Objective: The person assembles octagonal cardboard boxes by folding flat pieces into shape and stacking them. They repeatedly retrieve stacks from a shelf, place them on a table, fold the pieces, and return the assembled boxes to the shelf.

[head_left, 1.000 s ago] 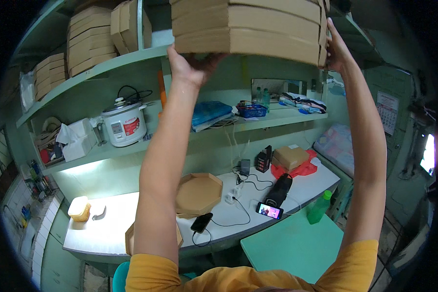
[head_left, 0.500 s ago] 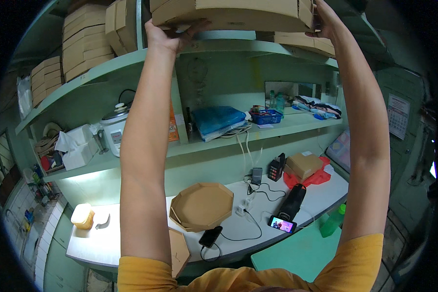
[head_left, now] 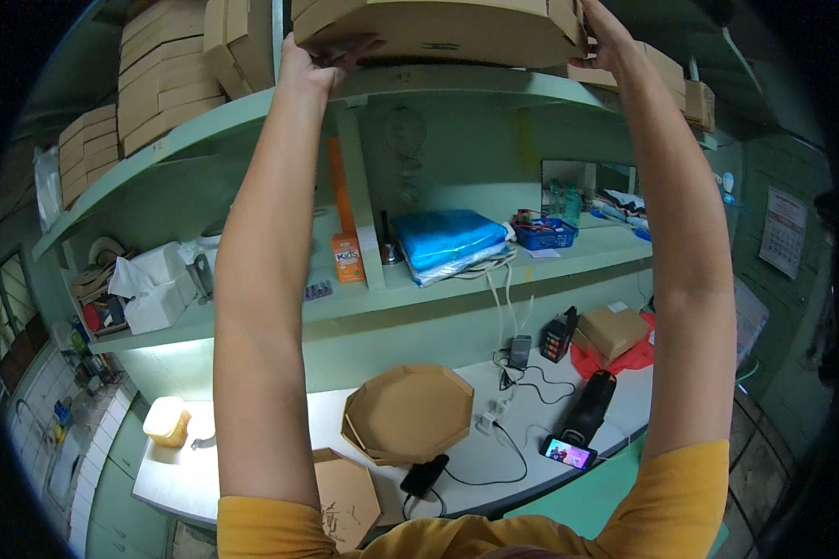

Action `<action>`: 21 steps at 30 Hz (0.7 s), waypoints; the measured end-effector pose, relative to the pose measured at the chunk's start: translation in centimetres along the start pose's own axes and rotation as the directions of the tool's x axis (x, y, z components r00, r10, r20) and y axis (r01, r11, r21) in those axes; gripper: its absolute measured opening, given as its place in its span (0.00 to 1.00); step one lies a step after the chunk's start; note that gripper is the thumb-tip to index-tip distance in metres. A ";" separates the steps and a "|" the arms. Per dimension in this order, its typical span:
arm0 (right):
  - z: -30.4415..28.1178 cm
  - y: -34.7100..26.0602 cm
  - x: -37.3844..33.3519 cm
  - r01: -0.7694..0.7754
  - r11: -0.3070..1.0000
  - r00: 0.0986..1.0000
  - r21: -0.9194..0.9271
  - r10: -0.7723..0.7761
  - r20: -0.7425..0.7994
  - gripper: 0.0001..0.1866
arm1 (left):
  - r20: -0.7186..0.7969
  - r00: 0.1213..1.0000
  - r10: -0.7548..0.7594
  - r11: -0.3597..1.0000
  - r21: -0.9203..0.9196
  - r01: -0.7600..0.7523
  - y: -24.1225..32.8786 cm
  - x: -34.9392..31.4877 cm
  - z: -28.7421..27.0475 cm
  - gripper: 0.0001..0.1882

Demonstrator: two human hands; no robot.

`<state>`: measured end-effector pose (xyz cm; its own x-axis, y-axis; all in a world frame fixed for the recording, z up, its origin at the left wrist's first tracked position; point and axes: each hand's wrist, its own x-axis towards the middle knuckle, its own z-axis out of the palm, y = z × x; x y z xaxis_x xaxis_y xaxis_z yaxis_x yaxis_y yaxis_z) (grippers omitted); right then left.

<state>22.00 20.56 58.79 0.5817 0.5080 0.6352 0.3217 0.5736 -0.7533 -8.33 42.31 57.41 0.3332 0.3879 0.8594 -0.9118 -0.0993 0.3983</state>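
Note:
Overhead, at the front of the top shelf, is a brown cardboard box (head_left: 447, 35) with angled corners, its upper part cut off by the picture's edge. My left hand (head_left: 319, 70) grips its left lower corner, with some fingers tucked underneath. My right hand (head_left: 608, 39) is closed on its right end. Both arms are raised and nearly straight. Whether the box touches the shelf is hard to tell. On the worktop far below lie an open octagonal cardboard tray (head_left: 408, 415) and a second flat cardboard piece (head_left: 347, 498).
Stacked cardboard boxes (head_left: 163, 79) fill the top shelf (head_left: 196, 121) at left, with more boxes (head_left: 662, 79) at right. The lower shelf holds a blue plastic-wrapped pack (head_left: 452, 240), a blue basket (head_left: 545, 233) and tissues (head_left: 154, 289). Phones, cables and a tub (head_left: 166, 421) lie on the worktop.
The view has shifted, so the shelves and worktop things appear farther right. The box and my right hand sit slightly more to the left in the picture; both hands keep their grip.

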 end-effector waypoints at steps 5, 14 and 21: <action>2.6 3.3 2.7 0.050 0.990 0.991 0.134 -0.066 0.115 0.49 | -0.123 0.992 -0.039 0.997 -0.076 0.030 0.8 1.1 -2.5 0.32; 6.0 5.6 7.8 0.065 0.976 0.986 0.207 -0.095 0.138 0.50 | -0.403 0.909 0.109 0.994 0.048 -0.098 1.6 2.1 -4.0 0.27; 6.7 6.9 8.8 0.037 0.985 0.995 0.166 -0.051 0.081 0.49 | -0.492 0.853 0.176 0.960 0.276 -0.039 2.2 2.1 -5.1 0.26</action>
<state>24.30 33.27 60.32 0.5024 0.5281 0.6846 0.2144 0.6910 -0.6903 -10.89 47.57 58.50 0.0060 0.7640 0.6451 -0.8224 -0.3633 0.4379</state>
